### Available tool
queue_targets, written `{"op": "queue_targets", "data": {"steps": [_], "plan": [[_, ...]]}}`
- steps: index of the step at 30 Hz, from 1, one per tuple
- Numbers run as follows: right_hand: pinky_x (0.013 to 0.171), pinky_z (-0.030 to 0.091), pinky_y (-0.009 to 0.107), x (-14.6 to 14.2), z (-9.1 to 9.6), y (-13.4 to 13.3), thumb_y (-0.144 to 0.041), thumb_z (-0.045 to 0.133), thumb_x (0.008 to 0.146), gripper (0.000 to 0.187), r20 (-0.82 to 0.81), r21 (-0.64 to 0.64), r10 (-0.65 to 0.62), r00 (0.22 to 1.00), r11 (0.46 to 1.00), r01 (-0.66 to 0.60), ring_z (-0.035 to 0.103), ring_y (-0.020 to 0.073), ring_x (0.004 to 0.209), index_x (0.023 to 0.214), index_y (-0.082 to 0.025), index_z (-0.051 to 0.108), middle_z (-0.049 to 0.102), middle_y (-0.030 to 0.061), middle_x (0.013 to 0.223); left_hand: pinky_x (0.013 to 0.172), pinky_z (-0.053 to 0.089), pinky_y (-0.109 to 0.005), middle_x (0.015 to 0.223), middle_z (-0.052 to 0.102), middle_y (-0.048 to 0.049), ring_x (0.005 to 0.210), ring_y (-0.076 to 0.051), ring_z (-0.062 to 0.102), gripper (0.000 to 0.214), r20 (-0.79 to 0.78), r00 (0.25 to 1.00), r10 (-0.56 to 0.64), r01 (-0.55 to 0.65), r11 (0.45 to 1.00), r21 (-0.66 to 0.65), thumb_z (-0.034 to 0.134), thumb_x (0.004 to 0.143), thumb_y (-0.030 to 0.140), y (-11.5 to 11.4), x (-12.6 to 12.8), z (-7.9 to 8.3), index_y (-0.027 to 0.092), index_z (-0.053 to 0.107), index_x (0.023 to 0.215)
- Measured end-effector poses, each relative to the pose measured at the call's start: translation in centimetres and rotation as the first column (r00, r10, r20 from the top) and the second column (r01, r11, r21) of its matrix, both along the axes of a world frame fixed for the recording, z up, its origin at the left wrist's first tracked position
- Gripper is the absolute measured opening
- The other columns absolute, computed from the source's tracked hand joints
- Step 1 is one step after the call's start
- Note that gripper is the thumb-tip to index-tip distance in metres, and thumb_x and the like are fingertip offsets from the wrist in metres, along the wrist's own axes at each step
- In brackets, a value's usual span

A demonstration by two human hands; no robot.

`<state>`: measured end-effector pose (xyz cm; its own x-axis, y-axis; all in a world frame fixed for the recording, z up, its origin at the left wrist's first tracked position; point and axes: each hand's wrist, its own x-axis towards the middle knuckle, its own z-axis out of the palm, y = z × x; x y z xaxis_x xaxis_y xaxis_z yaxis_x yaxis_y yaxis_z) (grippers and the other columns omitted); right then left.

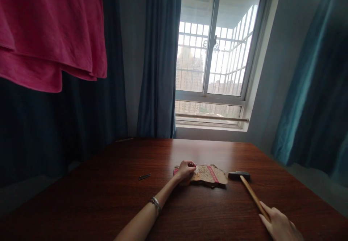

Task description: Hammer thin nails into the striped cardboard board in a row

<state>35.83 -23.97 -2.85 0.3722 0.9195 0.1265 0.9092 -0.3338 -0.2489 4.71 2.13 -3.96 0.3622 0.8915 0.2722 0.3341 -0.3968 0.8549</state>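
My right hand point(281, 223) is closed around the wooden handle of a hammer point(254, 196), whose dark head rests at the table top near the right end of a piece of cardboard. The cardboard point(219, 175) lies flat, with many small holes or dots and pinkish-red strips. Over its left part is my left hand point(186, 171), fingers pinched together at the surface. What those fingers hold, if anything, is too small to make out. Left of the cardboard lie a few thin dark pieces point(144, 176), perhaps nails.
The brown wooden table point(108, 204) reaches back to the wall below a barred window point(212, 70). A pink cloth point(54, 34) hangs at upper left. Blue curtains point(160, 59) hang beside the window.
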Motion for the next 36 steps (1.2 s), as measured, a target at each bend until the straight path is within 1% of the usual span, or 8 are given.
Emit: {"op": "queue_targets", "data": {"steps": [7, 16, 22, 24, 27, 29, 32, 36], "plan": [[0.065, 0.044, 0.034, 0.0, -0.3, -0.3, -0.036, 0.031, 0.084, 0.044, -0.021, 0.028, -0.028, 0.999, 0.999, 0.028, 0.064, 0.0234, 0.074, 0.118, -0.021, 0.054, 0.062, 0.0083, 0.078, 0.061, 0.043, -0.023, 0.073, 0.068, -0.0052, 0.070, -0.017, 0.060, 0.024, 0.002, 1.000, -0.012, 0.012, 1.000, 0.003, 0.056, 0.064, 0.028, -0.1, -0.2, 0.1, 0.012, 0.068, 0.077], [0.061, 0.046, 0.034, 2.0, -4.0, 0.4, -0.034, 0.035, 0.082, 0.042, 0.048, 0.248, 0.034, 0.998, 0.968, -0.045, 0.062, 0.0240, 0.068, 0.113, -0.016, 0.058, 0.061, 0.0104, 0.075, 0.062, 0.044, -0.022, 0.073, 0.068, -0.0051, 0.070, -0.016, 0.060, 0.023, 0.028, 0.999, -0.029, 0.030, 0.999, -0.017, 0.056, 0.063, 0.027, -0.3, -0.2, 0.4, 0.012, 0.068, 0.076], [0.064, 0.047, 0.037, 2.7, -4.9, 0.6, -0.035, 0.039, 0.079, 0.042, 0.028, 0.283, 0.032, 0.999, 0.958, -0.038, 0.061, 0.0240, 0.062, 0.110, -0.015, 0.060, 0.059, 0.0089, 0.071, 0.060, 0.043, -0.022, 0.072, 0.068, -0.0051, 0.069, -0.016, 0.060, 0.023, 0.027, 1.000, -0.013, 0.013, 1.000, -0.020, 0.056, 0.063, 0.027, -0.2, -0.1, 0.1, 0.012, 0.068, 0.075], [0.062, 0.047, 0.038, 2.1, -4.3, 0.8, -0.035, 0.041, 0.078, 0.043, 0.052, 0.315, 0.025, 0.998, 0.948, -0.040, 0.061, 0.0248, 0.063, 0.113, -0.017, 0.057, 0.060, 0.0094, 0.075, 0.061, 0.043, -0.022, 0.072, 0.068, -0.0050, 0.070, -0.016, 0.060, 0.023, 0.029, 1.000, -0.013, 0.013, 1.000, -0.017, 0.056, 0.064, 0.027, -0.2, -0.1, 0.1, 0.012, 0.068, 0.075], [0.067, 0.047, 0.039, -0.7, -2.0, 1.7, -0.035, 0.044, 0.076, 0.041, 0.073, 0.427, 0.043, 0.996, 0.902, -0.070, 0.061, 0.0263, 0.072, 0.113, -0.021, 0.056, 0.062, 0.0103, 0.086, 0.062, 0.044, -0.022, 0.073, 0.068, -0.0051, 0.070, -0.016, 0.060, 0.023, 0.039, 0.999, -0.031, 0.032, 0.999, -0.031, 0.056, 0.064, 0.027, -0.4, -0.2, 0.2, 0.012, 0.068, 0.076], [0.071, 0.047, 0.035, -3.7, 0.2, 2.5, -0.034, 0.045, 0.077, 0.036, 0.003, 0.486, 0.167, 0.986, 0.862, -0.147, 0.061, 0.0235, 0.077, 0.107, -0.021, 0.058, 0.062, 0.0081, 0.086, 0.062, 0.044, -0.022, 0.073, 0.068, -0.0050, 0.070, -0.016, 0.060, 0.023, 0.037, 0.999, -0.038, 0.039, 0.999, -0.037, 0.056, 0.064, 0.027, -0.4, -0.2, 0.3, 0.012, 0.068, 0.076], [0.071, 0.047, 0.029, -8.6, 3.5, 4.3, -0.030, 0.043, 0.079, 0.027, -0.123, 0.485, 0.370, 0.921, 0.832, -0.270, 0.061, 0.0189, 0.077, 0.097, -0.022, 0.062, 0.063, 0.0059, 0.089, 0.063, 0.044, -0.022, 0.073, 0.068, -0.0046, 0.070, -0.015, 0.060, 0.022, 0.029, 0.999, -0.036, 0.036, 0.999, -0.021, 0.056, 0.065, 0.027, -0.3, -0.2, 0.3, 0.012, 0.068, 0.076], [0.076, 0.044, 0.030, -12.3, 5.9, 8.6, -0.028, 0.043, 0.080, 0.026, -0.233, 0.492, 0.417, 0.878, 0.830, -0.263, 0.060, 0.0194, 0.082, 0.090, -0.021, 0.066, 0.064, 0.0059, 0.089, 0.063, 0.044, -0.022, 0.073, 0.067, -0.0046, 0.071, -0.016, 0.060, 0.022, 0.035, 0.999, -0.031, 0.032, 0.999, -0.019, 0.057, 0.064, 0.027, -0.1, -0.1, 0.0, 0.012, 0.068, 0.077]]}}
